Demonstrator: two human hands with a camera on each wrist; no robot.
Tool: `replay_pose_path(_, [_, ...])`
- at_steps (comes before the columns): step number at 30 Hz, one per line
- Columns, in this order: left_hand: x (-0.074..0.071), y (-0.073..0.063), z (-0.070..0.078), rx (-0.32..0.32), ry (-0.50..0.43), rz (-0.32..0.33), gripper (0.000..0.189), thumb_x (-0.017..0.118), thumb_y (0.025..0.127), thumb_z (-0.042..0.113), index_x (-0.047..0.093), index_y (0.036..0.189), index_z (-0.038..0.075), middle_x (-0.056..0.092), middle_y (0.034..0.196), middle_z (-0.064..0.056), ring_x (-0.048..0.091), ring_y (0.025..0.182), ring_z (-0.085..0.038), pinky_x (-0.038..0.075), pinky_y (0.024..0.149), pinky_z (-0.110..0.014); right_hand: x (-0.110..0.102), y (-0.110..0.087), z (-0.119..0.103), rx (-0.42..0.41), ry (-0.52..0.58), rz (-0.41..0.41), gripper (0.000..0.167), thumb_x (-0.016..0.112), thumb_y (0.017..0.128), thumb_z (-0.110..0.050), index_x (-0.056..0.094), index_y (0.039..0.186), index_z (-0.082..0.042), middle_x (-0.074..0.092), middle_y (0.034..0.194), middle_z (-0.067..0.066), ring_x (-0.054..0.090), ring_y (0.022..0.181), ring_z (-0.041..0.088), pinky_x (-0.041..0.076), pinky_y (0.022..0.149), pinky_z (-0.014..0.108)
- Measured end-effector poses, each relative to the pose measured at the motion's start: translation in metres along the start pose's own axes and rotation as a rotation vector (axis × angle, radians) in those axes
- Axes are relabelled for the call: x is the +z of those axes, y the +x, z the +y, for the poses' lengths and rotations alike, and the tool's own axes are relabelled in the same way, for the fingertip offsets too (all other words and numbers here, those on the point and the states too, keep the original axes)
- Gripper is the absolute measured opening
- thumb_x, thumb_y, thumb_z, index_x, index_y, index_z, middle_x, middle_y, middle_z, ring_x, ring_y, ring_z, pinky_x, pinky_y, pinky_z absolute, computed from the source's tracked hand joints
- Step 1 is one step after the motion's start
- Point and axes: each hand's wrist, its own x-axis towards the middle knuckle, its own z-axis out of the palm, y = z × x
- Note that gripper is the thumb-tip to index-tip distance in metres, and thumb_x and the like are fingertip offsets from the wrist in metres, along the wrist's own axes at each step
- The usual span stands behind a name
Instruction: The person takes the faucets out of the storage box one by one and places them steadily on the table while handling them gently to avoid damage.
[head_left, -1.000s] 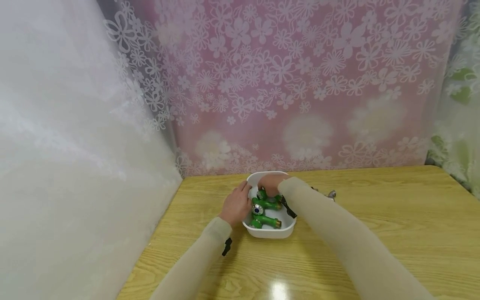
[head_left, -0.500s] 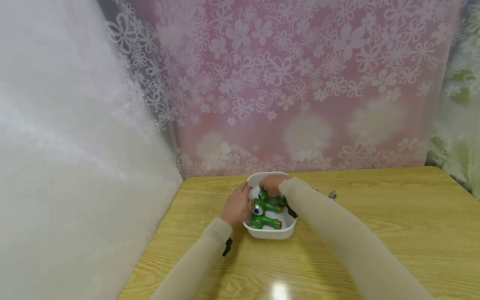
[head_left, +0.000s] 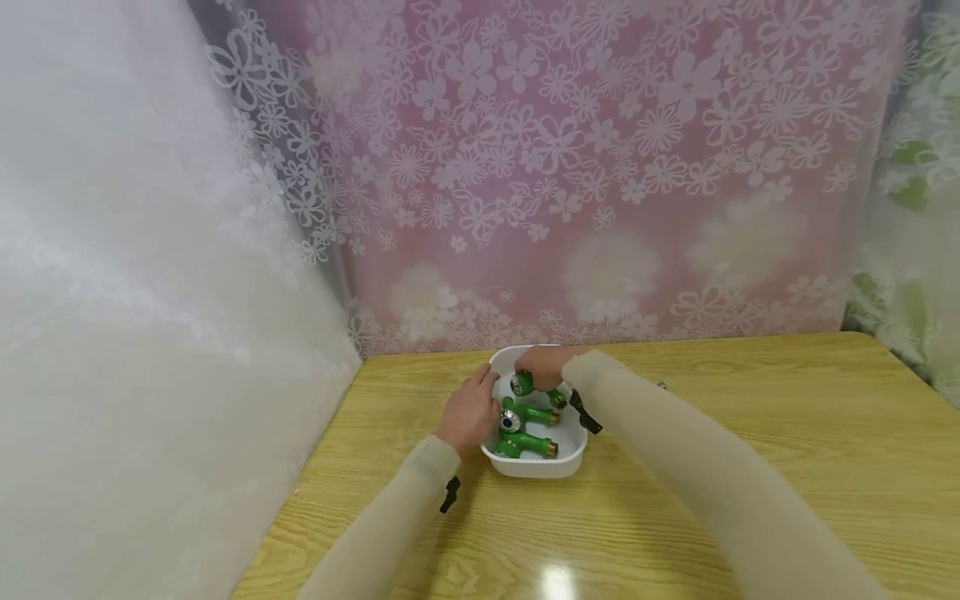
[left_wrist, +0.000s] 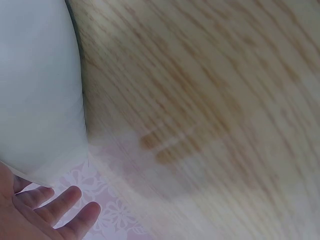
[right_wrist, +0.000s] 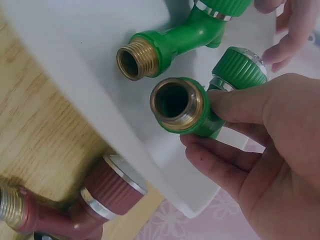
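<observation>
My right hand (head_left: 543, 367) reaches into a white plastic tub (head_left: 534, 469) and pinches a green angle valve (right_wrist: 212, 122) between thumb and fingers. In the right wrist view its brass threaded end faces the camera and its ribbed knob points away. Two more green angle valves, one of them (head_left: 534, 443) nearest the front wall, lie in the tub. My left hand (head_left: 467, 412) rests at the tub's left rim, fingers extended. The left wrist view shows those fingers (left_wrist: 60, 205) loosely spread beside the tub's outer wall.
Outside the tub, a dark red angle valve (right_wrist: 102, 195) lies on the wooden table (head_left: 750, 433); my right sleeve (head_left: 697, 467) hides it in the head view. A small metal end (head_left: 662, 386) peeks out past that sleeve. A pink flowered curtain (head_left: 600, 167) hangs behind.
My right hand has raised and turned the green angle valve slightly. The right forearm now covers more of the metal piece beyond it. The left hand keeps its place at the rim.
</observation>
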Motion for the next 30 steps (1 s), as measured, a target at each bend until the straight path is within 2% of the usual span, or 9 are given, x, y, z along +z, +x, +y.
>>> replay_pose_path(11, [0.004,-0.003,0.002,-0.011,-0.013,-0.01,0.045,0.048,0.102,0.015,0.047,0.145,0.005,0.036,0.16,-0.013,0.051,0.135,-0.034,0.049,0.107,-0.049,-0.004,-0.024,-0.001,-0.07,0.054,0.026,0.03,0.06,0.095,0.005,0.066,0.12,-0.01,0.067,0.104,0.0,0.057,0.089,0.015,0.053,0.083,0.034])
replay_pose_path(17, [0.002,-0.002,0.003,-0.022,-0.025,-0.025,0.047,0.048,0.102,0.016,0.045,0.147,0.005,0.034,0.162,-0.013,0.048,0.138,-0.034,0.047,0.109,-0.049,-0.008,-0.041,0.001,-0.096,0.031,0.032,0.033,0.061,0.095,0.003,0.064,0.126,-0.01,0.067,0.111,0.0,0.06,0.096,0.014,0.054,0.087,0.035])
replay_pose_path(24, [0.002,0.0,0.001,-0.014,-0.017,-0.007,0.047,0.048,0.101,0.016,0.046,0.147,0.005,0.034,0.162,-0.014,0.049,0.137,-0.035,0.047,0.109,-0.049,-0.019,-0.06,0.0,-0.068,0.043,0.004,0.038,0.06,0.097,0.002,0.061,0.132,-0.011,0.066,0.12,0.001,0.061,0.105,0.013,0.054,0.095,0.037])
replay_pose_path(30, [0.002,0.001,0.003,-0.025,-0.01,-0.02,0.047,0.048,0.102,0.016,0.045,0.147,0.005,0.033,0.162,-0.013,0.047,0.139,-0.034,0.045,0.111,-0.049,-0.02,-0.072,0.006,-0.075,0.044,0.007,0.037,0.06,0.098,-0.002,0.061,0.134,-0.012,0.066,0.123,0.001,0.062,0.111,0.016,0.054,0.096,0.038])
